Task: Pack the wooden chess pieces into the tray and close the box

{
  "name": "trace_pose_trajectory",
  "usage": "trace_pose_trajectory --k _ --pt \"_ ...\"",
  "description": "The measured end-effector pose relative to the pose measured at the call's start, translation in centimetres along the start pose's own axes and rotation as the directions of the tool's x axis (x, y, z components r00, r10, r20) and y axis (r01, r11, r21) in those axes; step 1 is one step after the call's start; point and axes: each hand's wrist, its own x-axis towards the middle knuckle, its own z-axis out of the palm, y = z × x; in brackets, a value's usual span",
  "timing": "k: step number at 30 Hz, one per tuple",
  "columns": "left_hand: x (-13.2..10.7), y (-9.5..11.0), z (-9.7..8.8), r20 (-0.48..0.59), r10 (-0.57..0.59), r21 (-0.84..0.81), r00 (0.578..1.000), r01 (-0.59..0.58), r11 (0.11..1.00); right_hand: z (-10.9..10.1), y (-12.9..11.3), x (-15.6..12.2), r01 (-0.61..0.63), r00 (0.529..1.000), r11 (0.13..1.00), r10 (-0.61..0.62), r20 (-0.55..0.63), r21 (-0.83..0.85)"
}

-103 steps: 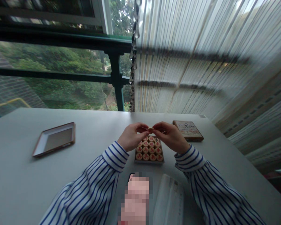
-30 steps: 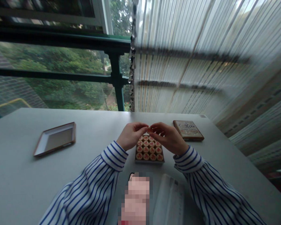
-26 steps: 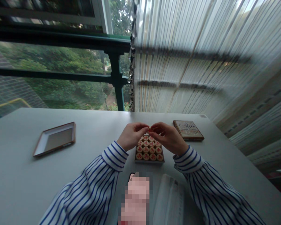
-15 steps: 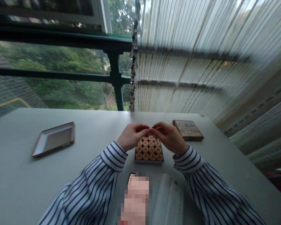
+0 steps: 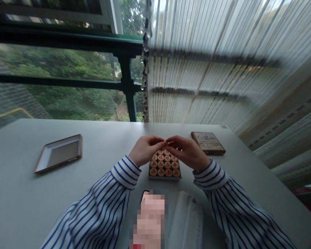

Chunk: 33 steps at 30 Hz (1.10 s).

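My left hand (image 5: 146, 149) and my right hand (image 5: 188, 152) meet fingertip to fingertip above a shallow box (image 5: 165, 178). Both are closed in a pinch on a small thing between them, mostly hidden by the fingers; I cannot make out what it is. Rows of round, pale Chinese chess pieces (image 5: 168, 172) with red characters fill the visible part of the box, which sits flat on the table. My hands cover the box's far end.
On the white table (image 5: 111, 138), an open box lid (image 5: 63, 152) lies at left and a closed, printed box (image 5: 208, 142) at right. Nearer me are a phone with a blurred screen (image 5: 150, 221) and a clear plastic package (image 5: 188, 221). A window railing and string curtain stand behind.
My right hand has shifted slightly right and its fingers have changed pose a little. The left hand stays almost in place. The boxes have not moved.
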Motion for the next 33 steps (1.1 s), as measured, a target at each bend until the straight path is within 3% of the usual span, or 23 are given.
trace_pose_trajectory --k 24,33 --pt "0.02 -0.16 0.35 -0.012 0.017 -0.124 1.000 -0.018 0.992 -1.01 -0.52 0.12 0.227 0.970 0.914 -0.244 -0.007 -0.337" --pt "-0.02 -0.03 0.63 0.022 0.007 -0.015 1.000 -0.007 1.000 -0.94 -0.17 0.10 0.237 0.971 0.899 -0.236 0.050 -0.369"
